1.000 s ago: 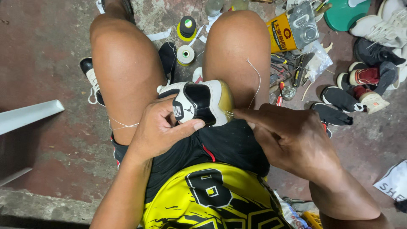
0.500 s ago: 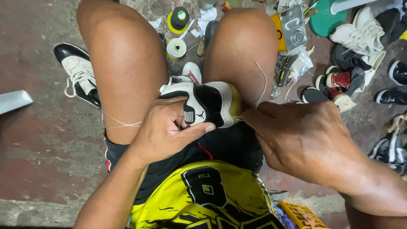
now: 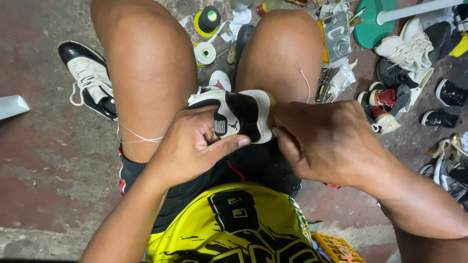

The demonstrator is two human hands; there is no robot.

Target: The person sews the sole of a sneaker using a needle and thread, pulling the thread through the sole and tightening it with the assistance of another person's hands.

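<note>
A black and white sneaker (image 3: 239, 114) rests heel-up between my bare knees. My left hand (image 3: 195, 143) grips its heel from the left, thumb laid across the black panel. My right hand (image 3: 324, 141) presses against the sneaker's right edge at the sole, fingers pinched together; what they pinch is hidden. A thin white thread (image 3: 306, 83) lies over my right knee, and another strand (image 3: 139, 139) crosses my left thigh.
A matching black and white sneaker (image 3: 90, 78) lies on the floor at left. Thread spools (image 3: 204, 52) and a black and yellow spool (image 3: 208, 19) sit ahead. Tools and a pile of shoes (image 3: 409, 58) crowd the right; a yellow crate (image 3: 336, 246) is near my hip.
My right hand has closed in against the sneaker's right edge. The view has shifted, with both hands staying on the shoe.
</note>
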